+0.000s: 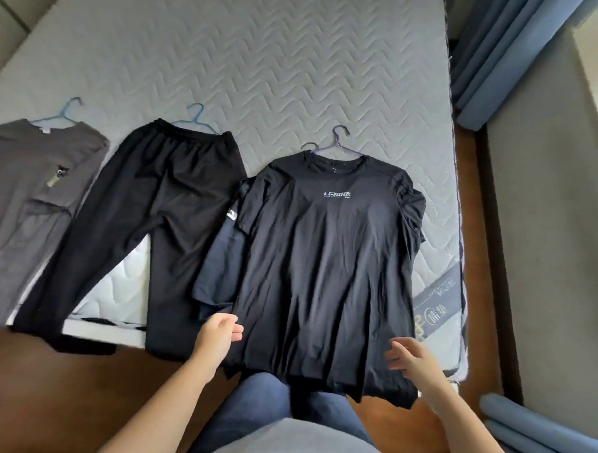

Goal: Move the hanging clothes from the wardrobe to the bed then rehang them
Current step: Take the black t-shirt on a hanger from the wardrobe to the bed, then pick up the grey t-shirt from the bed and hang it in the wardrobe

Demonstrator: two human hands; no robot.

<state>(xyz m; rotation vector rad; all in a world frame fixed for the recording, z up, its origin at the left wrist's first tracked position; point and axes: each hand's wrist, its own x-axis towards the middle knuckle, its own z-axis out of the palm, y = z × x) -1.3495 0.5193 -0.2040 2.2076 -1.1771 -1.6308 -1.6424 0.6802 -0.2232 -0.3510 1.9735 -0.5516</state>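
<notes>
Mattress [264,53] | black T-shirt [327,261] hem between left hand [217,339], right hand [411,361] | hands relaxed, empty

on the grey quilted mattress [264,53] before us, three lots of clothes lie in a row, their tops pointing away from us. the grey cotton t-shirt [28,187] lies far left. just right of it lie the black drawstring trousers [154,203], their legs hanging past the near edge over the brown wooden floor [44,386]. rightmost, the black lettered t-shirt [323,261] lies on top of another dark t-shirt [221,257], which juts out at its left. our left hand [217,339] is at its lower left edge, and our right hand [411,361] at its lower right. the blue pleated curtain [497,57] hangs beyond the mattress's right side.
</notes>
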